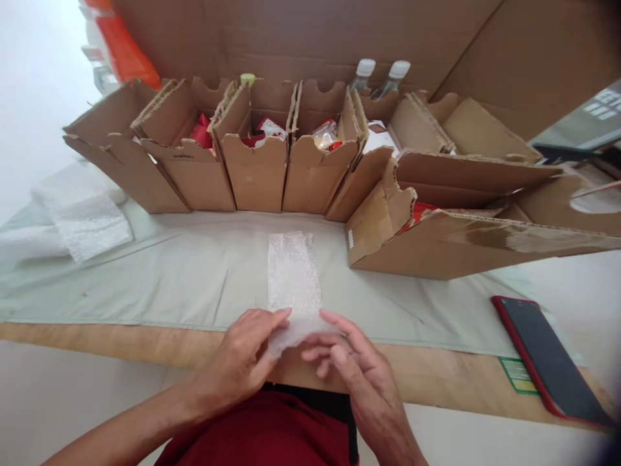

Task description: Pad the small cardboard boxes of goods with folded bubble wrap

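A strip of clear bubble wrap (294,275) lies on the cloth in front of me, its near end a smooth, translucent flap that comes up over the table edge. My left hand (247,346) pinches the left side of this flap, thumb below and index finger on top. At the flap's right side is my right hand (361,369), with the film between its index finger and the curled fingers beneath. Its thumb stands apart from the film. Whether anything is inside the bubble wrap cannot be made out.
Behind the wrap stands a row of cardboard bins (259,181), some with red and clear packets. A larger cardboard box (412,252) sits at the right. More bubble wrap (92,220) is piled left. A red-cased phone (548,356) overlaps a green card (517,375). Two white-capped bottles (391,77) stand behind.
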The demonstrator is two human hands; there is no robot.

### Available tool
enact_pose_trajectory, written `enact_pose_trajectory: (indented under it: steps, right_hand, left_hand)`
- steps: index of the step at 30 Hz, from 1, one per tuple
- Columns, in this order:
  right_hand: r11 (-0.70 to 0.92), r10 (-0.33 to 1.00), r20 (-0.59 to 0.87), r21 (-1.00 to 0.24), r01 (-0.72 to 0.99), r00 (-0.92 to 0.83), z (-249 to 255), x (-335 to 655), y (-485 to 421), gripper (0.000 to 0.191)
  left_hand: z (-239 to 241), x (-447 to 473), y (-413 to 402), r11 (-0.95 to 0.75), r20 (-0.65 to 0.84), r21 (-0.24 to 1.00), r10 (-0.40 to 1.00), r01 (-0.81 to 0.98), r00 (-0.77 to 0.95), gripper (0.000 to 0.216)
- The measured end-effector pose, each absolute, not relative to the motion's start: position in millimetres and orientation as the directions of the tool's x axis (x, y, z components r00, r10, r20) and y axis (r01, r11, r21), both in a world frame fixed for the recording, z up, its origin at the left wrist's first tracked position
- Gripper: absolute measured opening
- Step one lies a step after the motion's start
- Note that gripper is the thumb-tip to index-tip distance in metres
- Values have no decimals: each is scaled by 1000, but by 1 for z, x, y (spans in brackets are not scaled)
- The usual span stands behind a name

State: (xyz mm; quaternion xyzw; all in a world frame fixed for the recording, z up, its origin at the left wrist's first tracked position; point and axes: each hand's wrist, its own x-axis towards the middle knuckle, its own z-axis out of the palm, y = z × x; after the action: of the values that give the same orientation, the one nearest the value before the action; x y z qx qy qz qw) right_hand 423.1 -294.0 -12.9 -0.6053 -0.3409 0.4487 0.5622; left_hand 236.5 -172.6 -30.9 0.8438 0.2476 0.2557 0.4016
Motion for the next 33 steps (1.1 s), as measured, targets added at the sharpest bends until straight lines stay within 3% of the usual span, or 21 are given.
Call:
enact_pose_trajectory:
  steps: [2, 4, 7, 10, 14, 17, 19, 22, 24, 27, 30, 33]
  right_hand:
    - [-45, 903, -39, -999, 4, 428, -13, 424, -295, 44]
    - [35, 891, 154, -961, 274, 428, -14, 427, -296, 42]
    - [178, 882, 431, -682, 709, 193, -19, 433, -288, 40]
    - [234, 898, 437, -382, 894, -48, -30, 437, -269, 41]
    - [255, 927, 336, -229, 939, -170, -44, 442, -249, 35]
    - [262, 926, 328, -204, 943, -187, -45, 444, -245, 30]
    - [274, 924, 331, -218, 937, -193, -39, 444, -245, 29]
    - [295, 932, 303, -322, 900, -197, -24, 444, -244, 27]
    - [285, 948, 256, -413, 865, -190, -15, 446, -241, 25]
    - [239, 959, 252, -474, 847, -130, -8, 450, -238, 21]
    - [195, 899, 438, -400, 896, 0, -9, 453, -242, 21]
    - [198, 843, 537, -296, 934, -8, -14, 450, -251, 23]
  left_hand:
    - [-32, 248, -161, -279, 7, 912, 744, 300, 668, 44]
    - [-31, 255, -149, -56, -163, 949, 755, 310, 635, 51]
    - [-31, 262, -134, 47, -239, 952, 729, 302, 641, 66]
    - [-36, 268, -127, 13, -248, 938, 724, 346, 644, 72]
    - [-40, 265, -128, -78, -181, 928, 759, 364, 625, 71]
    - [-35, 253, -139, -396, 121, 837, 807, 378, 577, 64]
    - [-30, 243, -148, -631, 324, 681, 715, 372, 620, 57]
    - [-25, 234, -158, -809, 394, 501, 529, 307, 751, 43]
    - [-26, 234, -160, -825, 393, 492, 495, 277, 775, 33]
    - [-32, 241, -155, -751, 364, 585, 579, 305, 729, 25]
    - [-36, 250, -145, -625, 266, 685, 693, 374, 670, 28]
    - [-38, 257, -134, -530, 156, 738, 736, 417, 659, 37]
